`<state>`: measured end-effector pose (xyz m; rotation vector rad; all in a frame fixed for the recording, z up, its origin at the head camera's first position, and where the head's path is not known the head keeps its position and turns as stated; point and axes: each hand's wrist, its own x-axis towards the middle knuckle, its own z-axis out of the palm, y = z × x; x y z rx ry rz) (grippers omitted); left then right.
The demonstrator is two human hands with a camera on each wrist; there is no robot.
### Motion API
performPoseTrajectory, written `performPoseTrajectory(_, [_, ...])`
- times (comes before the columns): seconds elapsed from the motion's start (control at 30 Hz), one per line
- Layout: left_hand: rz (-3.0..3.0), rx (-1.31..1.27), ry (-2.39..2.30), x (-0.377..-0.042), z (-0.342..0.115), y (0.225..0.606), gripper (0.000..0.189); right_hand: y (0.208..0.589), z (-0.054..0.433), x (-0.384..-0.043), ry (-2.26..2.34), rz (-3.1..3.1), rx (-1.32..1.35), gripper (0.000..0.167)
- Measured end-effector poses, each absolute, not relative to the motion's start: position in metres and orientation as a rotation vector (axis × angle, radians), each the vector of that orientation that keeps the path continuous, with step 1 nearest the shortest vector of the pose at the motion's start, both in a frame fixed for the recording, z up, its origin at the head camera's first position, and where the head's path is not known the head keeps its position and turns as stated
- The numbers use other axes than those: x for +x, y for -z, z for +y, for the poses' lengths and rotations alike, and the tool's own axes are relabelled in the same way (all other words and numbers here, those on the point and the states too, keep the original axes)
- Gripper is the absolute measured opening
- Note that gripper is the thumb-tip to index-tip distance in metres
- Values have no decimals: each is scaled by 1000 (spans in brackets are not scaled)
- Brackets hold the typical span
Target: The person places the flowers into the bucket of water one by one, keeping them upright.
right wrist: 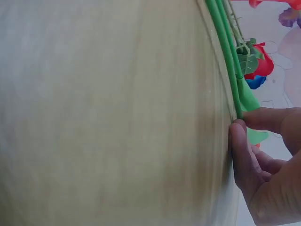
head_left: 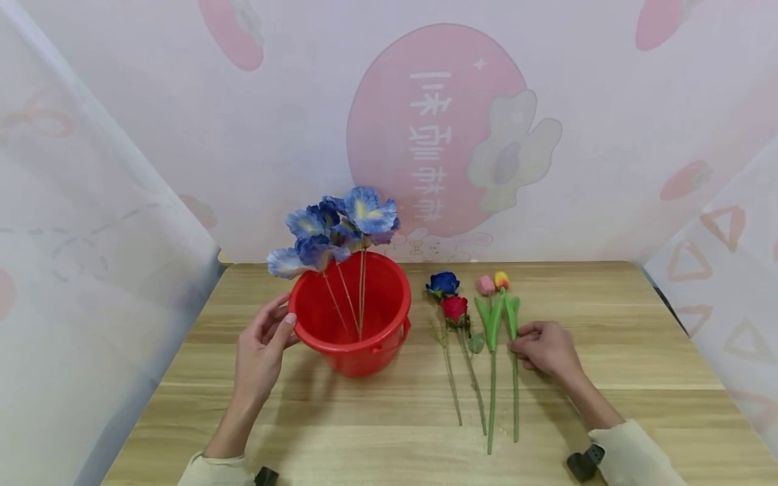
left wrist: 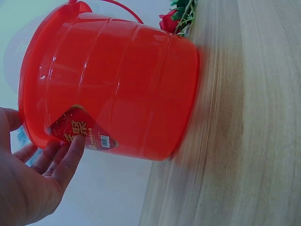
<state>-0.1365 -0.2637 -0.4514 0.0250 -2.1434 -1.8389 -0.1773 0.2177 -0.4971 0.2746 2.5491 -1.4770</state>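
Note:
A red plastic bucket stands on the table, with several blue irises upright in it and leaning left. My left hand holds the bucket's left side, thumb at the rim and fingers against the outer wall by a dark red label. To the right, my right hand pinches the stem of the yellow-and-red tulip between thumb and forefinger; this green stem lies along the table. Beside it lie a pink tulip, a red rose and a blue rose.
The wooden table has its back edge against a pale printed backdrop. Side curtains flank it. The bucket's handle shows at its far side in the left wrist view.

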Motion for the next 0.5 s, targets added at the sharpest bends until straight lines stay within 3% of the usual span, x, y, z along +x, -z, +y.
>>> performPoseTrajectory(0.5, [-2147,18,1832,-137,-264,452,43,469,223,-170,1482,2650,180,37])
